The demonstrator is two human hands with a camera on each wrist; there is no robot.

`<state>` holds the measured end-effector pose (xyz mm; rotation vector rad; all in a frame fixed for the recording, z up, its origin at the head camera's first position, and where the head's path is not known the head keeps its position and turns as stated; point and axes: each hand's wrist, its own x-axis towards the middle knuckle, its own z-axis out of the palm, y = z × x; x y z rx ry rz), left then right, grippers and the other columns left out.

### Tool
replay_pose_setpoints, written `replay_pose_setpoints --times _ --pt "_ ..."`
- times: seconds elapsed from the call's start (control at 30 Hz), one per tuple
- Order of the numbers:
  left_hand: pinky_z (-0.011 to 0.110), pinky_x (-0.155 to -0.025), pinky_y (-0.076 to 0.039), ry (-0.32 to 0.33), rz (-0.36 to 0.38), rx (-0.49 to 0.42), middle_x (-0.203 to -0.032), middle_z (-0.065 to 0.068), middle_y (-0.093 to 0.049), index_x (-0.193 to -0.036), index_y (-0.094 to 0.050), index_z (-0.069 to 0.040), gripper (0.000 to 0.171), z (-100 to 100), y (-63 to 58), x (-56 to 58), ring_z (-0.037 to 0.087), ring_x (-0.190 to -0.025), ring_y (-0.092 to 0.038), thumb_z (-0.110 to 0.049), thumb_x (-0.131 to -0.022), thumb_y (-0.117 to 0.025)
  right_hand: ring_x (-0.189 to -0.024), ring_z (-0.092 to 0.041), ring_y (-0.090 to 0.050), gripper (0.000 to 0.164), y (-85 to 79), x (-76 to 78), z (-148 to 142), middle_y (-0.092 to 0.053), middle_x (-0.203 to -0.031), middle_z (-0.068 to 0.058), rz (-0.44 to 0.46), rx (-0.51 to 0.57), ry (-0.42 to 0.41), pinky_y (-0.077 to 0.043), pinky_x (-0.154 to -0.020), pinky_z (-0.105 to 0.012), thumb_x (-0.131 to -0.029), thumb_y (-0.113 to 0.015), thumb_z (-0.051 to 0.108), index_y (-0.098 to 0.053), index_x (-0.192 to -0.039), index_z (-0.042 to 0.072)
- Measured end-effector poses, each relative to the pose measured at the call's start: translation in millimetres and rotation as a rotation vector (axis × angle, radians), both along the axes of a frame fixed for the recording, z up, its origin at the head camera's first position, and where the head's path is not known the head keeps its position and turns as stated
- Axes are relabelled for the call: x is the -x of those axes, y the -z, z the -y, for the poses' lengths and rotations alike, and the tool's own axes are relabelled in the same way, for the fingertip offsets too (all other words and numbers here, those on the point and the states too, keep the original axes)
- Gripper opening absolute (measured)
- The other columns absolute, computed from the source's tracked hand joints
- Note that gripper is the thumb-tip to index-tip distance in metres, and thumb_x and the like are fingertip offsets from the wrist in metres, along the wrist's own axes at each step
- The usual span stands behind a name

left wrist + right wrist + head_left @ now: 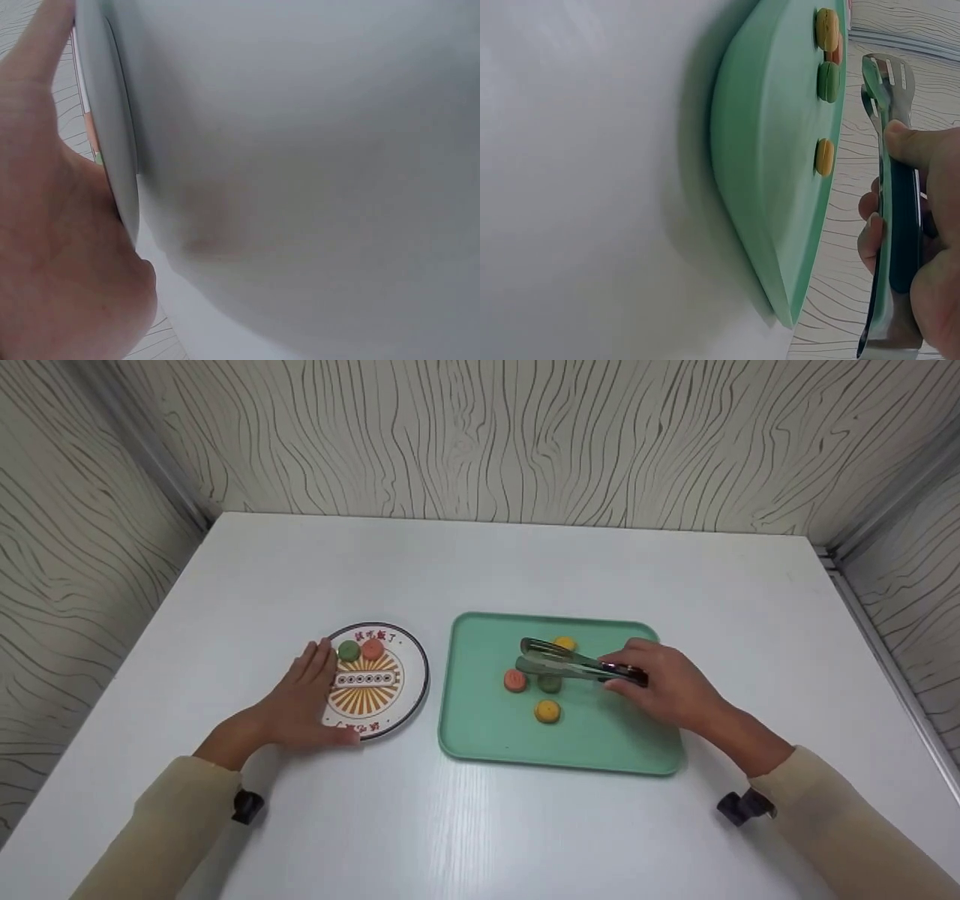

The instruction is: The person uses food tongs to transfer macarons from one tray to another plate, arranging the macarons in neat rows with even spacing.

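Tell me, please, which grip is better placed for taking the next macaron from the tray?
Probably the right grip: it holds the tongs above the tray, near a yellow macaron. The left grip touches the plate, away from the tray.

A white table [555, 566] is bordered by a back wall [480, 435], a left wall [60, 510] and a right wall [919, 562], all covered in dark wavy lines. Light is faintly reflected in the near tabletop.

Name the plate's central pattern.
The plate has golden-orange rays around a pale band, clearest in the head view.
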<state>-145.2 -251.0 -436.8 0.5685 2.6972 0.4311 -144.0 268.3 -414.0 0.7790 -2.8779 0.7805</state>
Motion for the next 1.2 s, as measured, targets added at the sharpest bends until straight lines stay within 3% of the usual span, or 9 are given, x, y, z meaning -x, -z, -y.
replay_pose_setpoints --times 0.57,0.93,1.2 --pt "0.06 -0.122 -0.003 0.009 0.009 -0.012 -0.166 0.03 0.01 -0.156 -0.003 0.015 0.134 -1.2 -1.2 -1.1 0.046 -0.152 0.014 -0.073 -0.079 -0.069 -0.074 -0.011 -0.049 0.026 -2.0 7.0 27.0 -0.061 -0.089 0.003 -0.045 0.032 -0.036 -0.044 -0.064 -0.029 -0.089 -0.081 0.018 -0.077 -0.114 0.01" --pt "0.06 -0.122 -0.004 0.015 0.0 -0.018 -0.165 0.031 0.008 -0.156 -0.003 0.015 0.134 -1.1 -4.8 -2.0 0.047 -0.152 0.012 -0.072 -0.079 -0.069 -0.075 -0.013 -0.05 0.027 -7.7 11.3 41.0 -0.064 -0.092 0.001 -0.015 0.027 -0.02 -0.044 -0.065 -0.031 -0.091 -0.079 0.019 -0.076 -0.117 0.01" --pt "0.059 -0.122 -0.002 0.015 -0.002 -0.008 -0.166 0.03 0.01 -0.156 -0.001 0.015 0.135 0.6 -0.1 -0.9 0.046 -0.152 0.014 -0.073 -0.08 -0.069 -0.075 -0.014 -0.051 0.029 -11.1 12.7 51.7 -0.064 -0.092 -0.002 -0.012 0.038 -0.033 -0.044 -0.065 -0.031 -0.091 -0.079 0.019 -0.076 -0.118 0.009"
